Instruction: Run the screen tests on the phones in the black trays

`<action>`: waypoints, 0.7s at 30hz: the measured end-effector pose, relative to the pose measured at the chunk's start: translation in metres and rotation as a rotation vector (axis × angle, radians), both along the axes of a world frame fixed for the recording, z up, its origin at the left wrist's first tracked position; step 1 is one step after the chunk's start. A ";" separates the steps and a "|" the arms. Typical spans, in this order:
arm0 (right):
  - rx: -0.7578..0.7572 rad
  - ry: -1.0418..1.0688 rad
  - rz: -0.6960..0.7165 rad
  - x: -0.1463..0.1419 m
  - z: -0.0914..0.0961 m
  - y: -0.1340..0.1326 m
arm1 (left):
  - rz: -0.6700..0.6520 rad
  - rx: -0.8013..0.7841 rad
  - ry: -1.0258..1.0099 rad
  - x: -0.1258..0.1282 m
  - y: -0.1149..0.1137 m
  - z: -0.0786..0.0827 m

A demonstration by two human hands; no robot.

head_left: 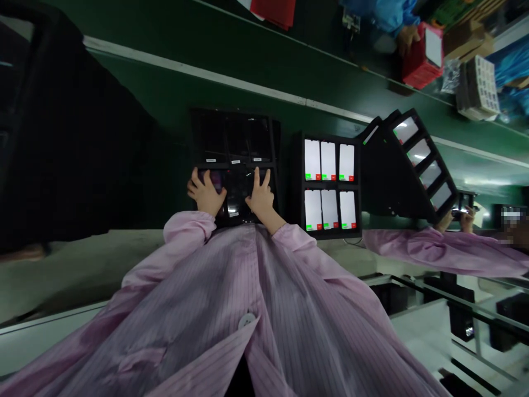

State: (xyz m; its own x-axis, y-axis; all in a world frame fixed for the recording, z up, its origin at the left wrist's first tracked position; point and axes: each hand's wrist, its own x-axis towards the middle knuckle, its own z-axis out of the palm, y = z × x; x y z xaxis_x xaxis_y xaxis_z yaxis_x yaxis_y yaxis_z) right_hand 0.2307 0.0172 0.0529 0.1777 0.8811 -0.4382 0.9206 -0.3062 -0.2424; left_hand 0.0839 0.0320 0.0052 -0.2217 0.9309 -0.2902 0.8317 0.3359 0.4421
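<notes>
In front of me lies a black tray (pixel 232 165) holding several dark-screened smartphones (pixel 236 140) in two rows, some with small white labels. My left hand (pixel 206 194) rests over the phone at the near left, fingers spread. Over the near right phone is my right hand (pixel 261 193), also with fingers apart, its fingertips at the tray's middle bar. Neither hand is wrapped round anything. Between them the near middle phone (pixel 234 193) shows its dark face and a white label. The phones beneath my palms are partly hidden.
To the right stands a second black tray (pixel 329 186) of phones with lit white screens. Beyond it a tilted tray (pixel 422 162) leans over a stack. A co-worker's hands (pixel 467 219) hold a device. A red box (pixel 422 59) stands across the green bench (pixel 248 66). Dark bulk fills the left.
</notes>
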 end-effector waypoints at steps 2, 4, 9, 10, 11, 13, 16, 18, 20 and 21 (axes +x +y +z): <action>0.041 -0.025 0.014 -0.002 -0.004 0.006 | -0.002 0.007 0.009 -0.001 0.000 0.000; 0.080 -0.049 0.016 -0.001 -0.007 0.010 | -0.003 0.016 0.010 -0.002 0.000 -0.002; 0.040 0.082 0.095 0.011 -0.014 -0.001 | -0.011 0.034 0.004 -0.004 -0.001 -0.008; 0.001 0.115 0.113 0.012 -0.016 -0.005 | -0.011 0.037 0.005 -0.004 -0.001 -0.009; -0.032 0.137 0.121 0.013 -0.018 -0.009 | -0.011 0.038 0.006 -0.003 -0.001 -0.009; -0.058 0.154 0.117 0.012 -0.022 -0.014 | -0.014 0.036 0.005 -0.003 -0.002 -0.008; -0.062 0.168 0.111 0.008 -0.026 -0.014 | -0.021 0.025 0.005 -0.002 -0.002 -0.004; -0.066 0.172 0.115 0.006 -0.026 -0.012 | -0.022 0.012 0.011 -0.001 -0.001 -0.001; -0.071 0.175 0.126 0.006 -0.024 -0.009 | -0.019 -0.002 0.019 0.001 -0.001 0.001; -0.073 0.175 0.133 0.006 -0.023 -0.008 | -0.018 -0.006 0.021 0.002 -0.001 0.002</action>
State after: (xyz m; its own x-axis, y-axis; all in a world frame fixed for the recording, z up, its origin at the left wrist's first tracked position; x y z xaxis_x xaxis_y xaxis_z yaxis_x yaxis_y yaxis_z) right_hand 0.2369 0.0094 0.0299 -0.0221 0.8566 -0.5155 0.8999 -0.2076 -0.3836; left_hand 0.0858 0.0311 0.0072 -0.2110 0.9332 -0.2911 0.8465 0.3233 0.4230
